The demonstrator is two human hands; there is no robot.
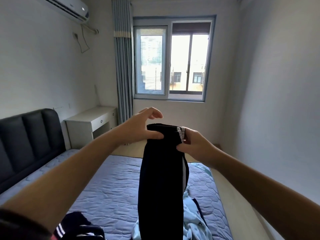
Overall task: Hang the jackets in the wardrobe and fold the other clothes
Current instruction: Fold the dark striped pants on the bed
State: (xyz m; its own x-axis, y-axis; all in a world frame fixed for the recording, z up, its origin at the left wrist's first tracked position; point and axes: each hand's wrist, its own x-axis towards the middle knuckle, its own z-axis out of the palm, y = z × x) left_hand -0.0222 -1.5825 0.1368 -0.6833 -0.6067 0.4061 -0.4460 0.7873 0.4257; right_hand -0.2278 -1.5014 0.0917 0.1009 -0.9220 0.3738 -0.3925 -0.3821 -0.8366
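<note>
We hold the black trousers above the bed, only the right grip pinching their top edge and the left grip released beside it, so they may slip and unfold.

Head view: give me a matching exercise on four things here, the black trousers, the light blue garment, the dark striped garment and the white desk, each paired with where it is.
Things:
1. black trousers
2. light blue garment
3. dark striped garment
4. white desk

Places:
A. standing against the wall beside the headboard
B. lying on the bed, near right
C. held up in the air, pinched at the top by the right hand
D. lying on the bed, near left

Pairs: 1-C, 2-B, 3-D, 4-A.
</note>
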